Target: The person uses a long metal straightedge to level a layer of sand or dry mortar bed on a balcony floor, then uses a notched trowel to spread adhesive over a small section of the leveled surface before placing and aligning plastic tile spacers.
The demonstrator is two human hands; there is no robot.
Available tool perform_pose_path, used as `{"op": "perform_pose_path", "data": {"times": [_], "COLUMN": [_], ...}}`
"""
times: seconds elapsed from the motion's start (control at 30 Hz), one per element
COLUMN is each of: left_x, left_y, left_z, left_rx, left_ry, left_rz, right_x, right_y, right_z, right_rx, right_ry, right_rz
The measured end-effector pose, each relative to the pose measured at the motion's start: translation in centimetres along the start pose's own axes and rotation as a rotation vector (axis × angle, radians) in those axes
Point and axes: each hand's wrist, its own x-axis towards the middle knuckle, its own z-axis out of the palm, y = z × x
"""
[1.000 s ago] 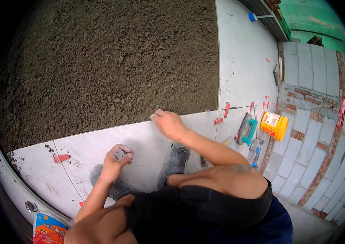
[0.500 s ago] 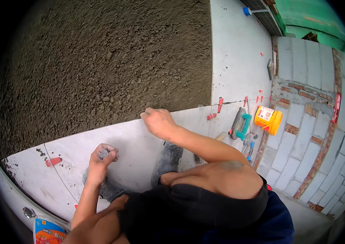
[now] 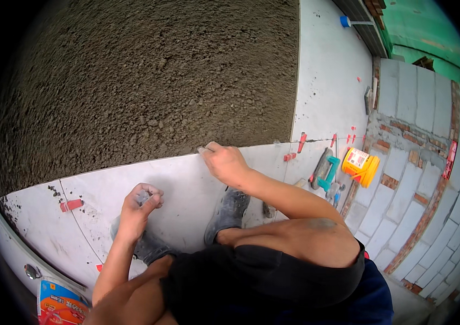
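My left hand [image 3: 141, 205] is curled around several small pale, translucent pieces [image 3: 143, 197] that look like tile levelling clips. It hovers above the light grey floor tiles [image 3: 181, 181], in front of my left shoe. At the far edge of the tile row, beside the loose dark mortar bed [image 3: 175, 86], my right hand [image 3: 225, 163] is closed in a pinch. A pale bit shows at its fingertips, too small to name. Red levelling wedges sit across the tile joints, one wedge [image 3: 71, 205] at the left and another wedge [image 3: 302, 142] at the right.
Right of my knee lie a teal-handled tool [image 3: 327, 172] and a yellow bucket [image 3: 361, 167] on its side, near the block wall [image 3: 403, 179]. A colourful bag [image 3: 62, 303] stands at lower left. My grey shoes [image 3: 227, 214] rest on the tiles. Dark crumbs lie near the left joint.
The view has shifted a little, moving the right side of the scene rightward. My right hand stays at the same tile edge with its fingers turned slightly. The left hand keeps its hold.
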Motion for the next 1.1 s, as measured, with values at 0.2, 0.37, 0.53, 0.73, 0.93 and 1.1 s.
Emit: {"op": "perform_pose_path", "data": {"times": [0.2,0.37,0.53,0.73,0.93,1.1], "left_x": [0.1,0.6,1.1,1.3,1.0,0.4], "left_y": [-0.1,0.5,0.5,1.4,1.0,0.4], "left_z": [-0.3,0.6,1.3,1.3,0.7,1.2], "left_rx": [0.015,-0.010,-0.033,-0.150,-0.118,0.188], "left_ry": [0.001,-0.013,-0.061,-0.209,-0.297,-0.289], "left_rz": [0.009,-0.001,-0.007,0.043,0.052,0.122], "right_x": [2.4,3.7,3.1,1.5,1.4,1.3], "right_y": [1.6,1.7,1.2,0.4,-4.7,-8.8], "right_z": [-1.6,-2.8,-2.1,-2.0,-4.4,-3.8], "right_rx": [-0.001,0.023,0.010,0.026,0.226,0.577], "right_ry": [-0.195,-0.345,-0.266,-0.175,-0.023,-0.151], "right_rz": [-0.140,-0.146,-0.173,-0.121,-0.171,-0.327]}}
